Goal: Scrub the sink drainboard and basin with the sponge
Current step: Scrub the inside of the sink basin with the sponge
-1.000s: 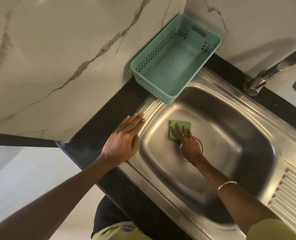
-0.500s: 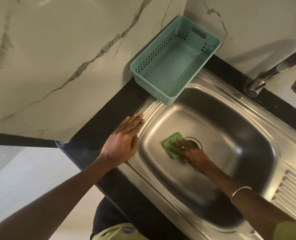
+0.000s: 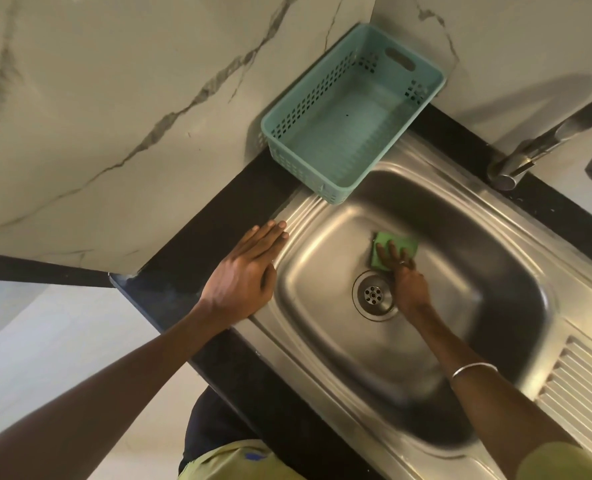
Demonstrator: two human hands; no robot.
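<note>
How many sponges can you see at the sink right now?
1: a green sponge on the basin floor just beyond the drain, pressed flat under the right hand. None other shows.

Teal plastic basket with perforated sides sits at the top middle of the frame, tucked in the wall corner with its near end hanging over the steel rim. Chrome faucet pokes in from the upper right. Black bench runs diagonally under white marble-look wall panels with grey veins.
</note>
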